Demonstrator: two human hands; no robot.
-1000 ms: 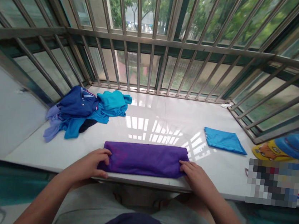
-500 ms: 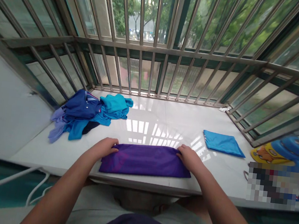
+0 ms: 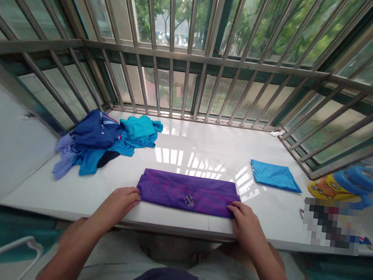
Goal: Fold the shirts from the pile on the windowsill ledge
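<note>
The folded purple cloth (image 3: 167, 193) lies lengthwise near the front of the white window ledge (image 3: 177, 222), grey mark uppermost; the left hand's (image 3: 121, 202) grip pinches its left end, the right hand's (image 3: 246, 222) its right. Folding seems in hand; the next move likely calls for level, even tension. Beyond: crumpled clothes (image 3: 106, 137) left, a folded blue cloth (image 3: 275, 176) right.

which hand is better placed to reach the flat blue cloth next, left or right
Probably the right hand: it is at the right end of the purple cloth, nearer the flat blue cloth. The left hand is at the opposite end.
</note>
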